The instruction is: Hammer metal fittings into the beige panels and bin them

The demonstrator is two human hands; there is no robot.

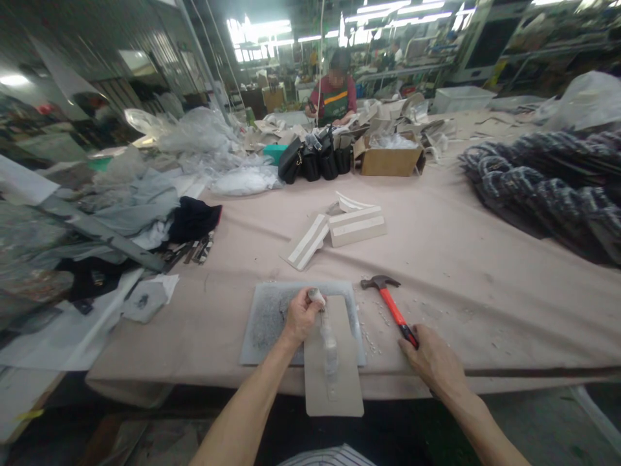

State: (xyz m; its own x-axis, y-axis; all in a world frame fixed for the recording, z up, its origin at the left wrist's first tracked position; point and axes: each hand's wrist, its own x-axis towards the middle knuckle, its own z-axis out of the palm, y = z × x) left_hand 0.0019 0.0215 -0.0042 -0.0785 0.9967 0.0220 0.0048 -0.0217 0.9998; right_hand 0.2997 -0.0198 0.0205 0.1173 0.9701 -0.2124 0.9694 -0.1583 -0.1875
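My left hand [301, 317] is closed, pinching a small whitish rolled piece [316, 296] at the upper end of a beige panel [339, 388]. Down the panel's middle runs a pale, partly translucent strip [330, 356]. The panel lies partly on a grey speckled board [266, 323], and its lower end sticks out past the table's front edge. To the right, my right hand [434, 359] has its fingers about the handle end of a claw hammer [395, 307] with a red and black grip. The hammer lies on the cloth, head pointing away from me.
Several beige pieces with white strips [356, 225] lie beyond the board. Farther back are black bags [315, 162], a cardboard box [391, 162] and a seated person [334, 97]. Dark bundles [543, 188] occupy the right; plastic and fabric [145, 194] crowd the left.
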